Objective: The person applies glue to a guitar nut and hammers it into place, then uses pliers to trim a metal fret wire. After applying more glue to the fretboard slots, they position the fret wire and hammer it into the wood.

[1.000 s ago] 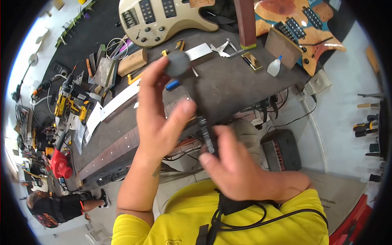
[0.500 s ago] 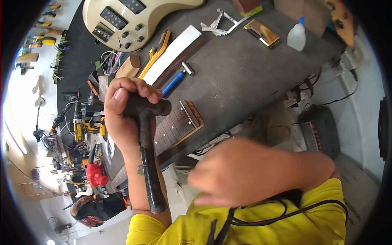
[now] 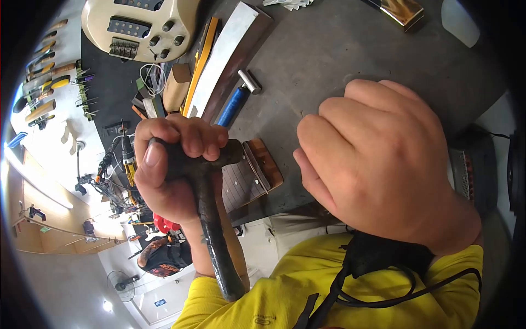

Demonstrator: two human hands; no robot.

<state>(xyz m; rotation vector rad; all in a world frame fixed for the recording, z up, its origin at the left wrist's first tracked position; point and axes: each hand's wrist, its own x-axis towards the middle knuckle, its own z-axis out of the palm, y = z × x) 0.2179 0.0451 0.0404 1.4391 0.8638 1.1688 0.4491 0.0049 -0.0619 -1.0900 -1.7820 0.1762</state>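
My left hand (image 3: 181, 164) is wrapped round the dark head of a hammer (image 3: 213, 230), whose black handle hangs down toward my yellow shirt. Under that hand lies a guitar neck (image 3: 244, 178) with frets and dot inlays, partly hidden. Just beyond it is a small blue-handled hammer (image 3: 235, 107) with a shiny cylindrical head. To the right, my right hand (image 3: 378, 159) is raised in a closed fist, its back to me. Whatever its fingers may hold is hidden.
A cream guitar body (image 3: 181, 41) lies on the dark workbench (image 3: 323, 49) at the far left. Beside it are a long metal-faced bar (image 3: 219, 60) and a yellow tool (image 3: 203, 57). Tools hang along the left wall. Another person (image 3: 167, 255) is in the background.
My right fist has risen and moved right, away from my chest and over the bench. My left hand keeps its grip on the hammer. The view has shifted and tilted.
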